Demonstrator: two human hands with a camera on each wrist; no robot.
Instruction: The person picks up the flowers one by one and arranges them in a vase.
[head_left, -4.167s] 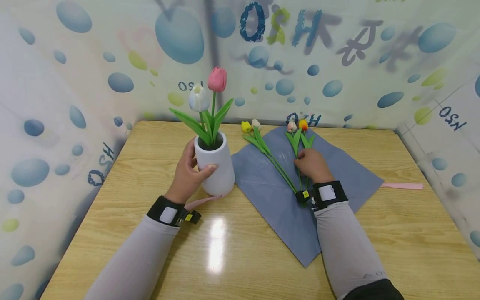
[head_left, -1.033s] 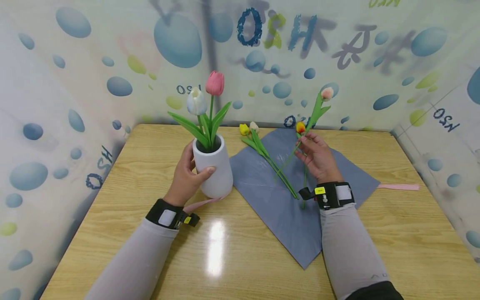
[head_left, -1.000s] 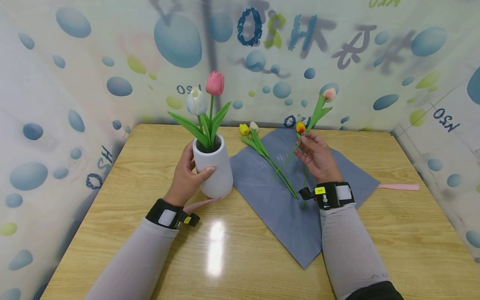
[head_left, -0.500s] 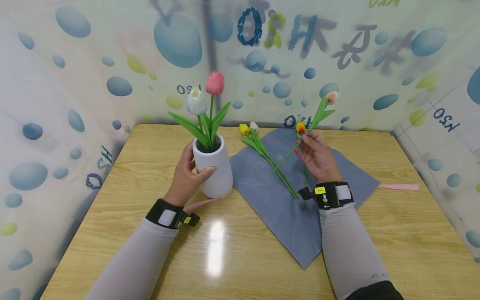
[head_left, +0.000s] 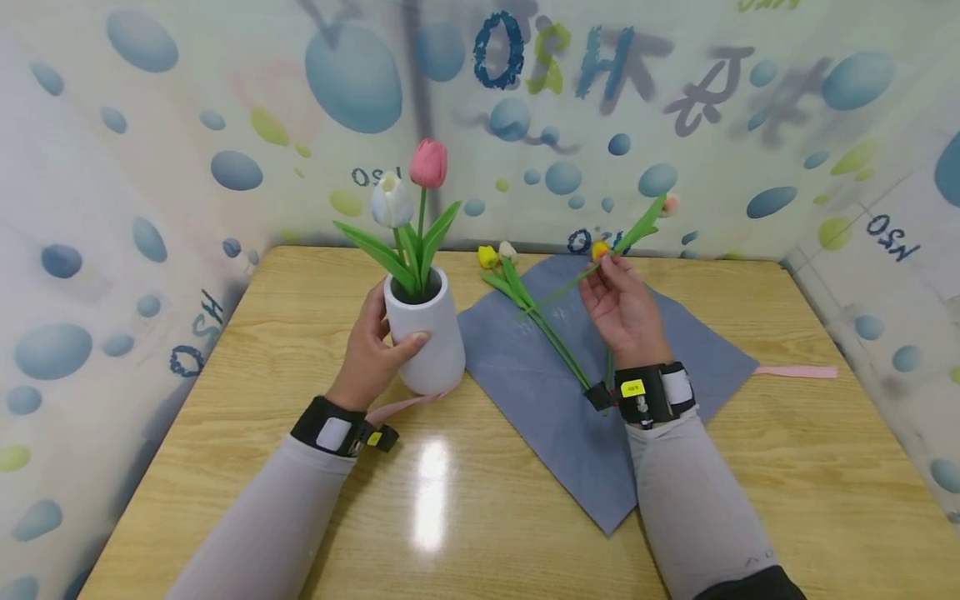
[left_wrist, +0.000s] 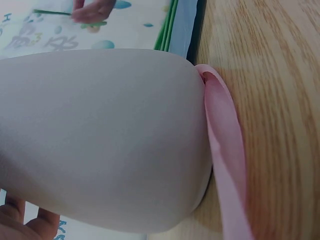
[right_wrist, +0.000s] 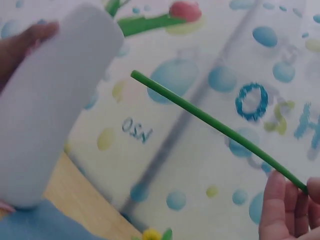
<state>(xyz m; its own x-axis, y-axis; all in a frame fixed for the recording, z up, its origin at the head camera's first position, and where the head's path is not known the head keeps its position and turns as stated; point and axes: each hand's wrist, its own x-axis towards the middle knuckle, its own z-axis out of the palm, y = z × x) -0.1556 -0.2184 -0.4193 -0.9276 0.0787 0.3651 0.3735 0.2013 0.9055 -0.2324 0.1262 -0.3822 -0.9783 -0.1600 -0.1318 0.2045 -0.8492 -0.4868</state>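
Note:
My left hand [head_left: 382,346] grips the white vase [head_left: 429,346] from its left side, thumb across the front. In the vase stand a white tulip [head_left: 392,200] and a pink tulip [head_left: 429,164] with green leaves. Over the grey-blue sheet, my right hand [head_left: 622,308] pinches the stem of a pale pink tulip [head_left: 670,205]. Its bloom tilts up to the right, and the bare stem end [right_wrist: 137,75] points left toward the vase. Behind the right hand lies an orange-yellow tulip [head_left: 599,250], its stem partly hidden by the hand.
On the grey-blue wrapping sheet [head_left: 570,450] lie a yellow tulip [head_left: 487,257] and a cream tulip [head_left: 507,251], stems together. One pink ribbon [head_left: 797,372] sticks out at the sheet's right; another pink ribbon [left_wrist: 225,130] runs from the vase's base. A patterned backdrop rises behind the table [head_left: 300,517].
My right hand picked up the pale pink tulip from the sheet. Since then the flower has tipped flatter, its stem end swinging up and left. My left hand stays on the vase.

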